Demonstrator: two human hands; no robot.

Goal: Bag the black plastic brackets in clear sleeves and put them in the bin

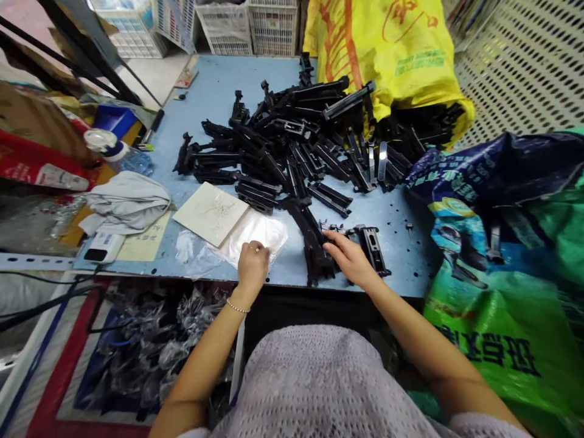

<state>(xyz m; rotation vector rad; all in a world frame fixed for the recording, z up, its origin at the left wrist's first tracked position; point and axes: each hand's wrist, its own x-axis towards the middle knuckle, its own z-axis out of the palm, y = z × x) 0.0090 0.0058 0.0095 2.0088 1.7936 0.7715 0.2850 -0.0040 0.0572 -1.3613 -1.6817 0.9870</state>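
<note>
My left hand [253, 263] is curled with its fingertips pressed together on a stack of clear plastic bags [269, 234] near the table's front edge. A square whitish tile-like board [212, 213] lies partly over those bags. My right hand [350, 258] has its fingers on the end of a long black plastic part [308, 225], which rests among other black parts. Beside that hand, another black part [374, 249] lies with its frame-like side showing. Beyond both hands spreads a large pile of similar black parts [274, 152].
A yellow sack [387, 55] with black parts in its mouth lies at the back right. Green-blue sacks [493, 304] stand on the right. Left are a grey cloth [130, 198], a white device [104, 246] and a bottle [121, 155]. Bagged items fill a box [150, 347] below the table.
</note>
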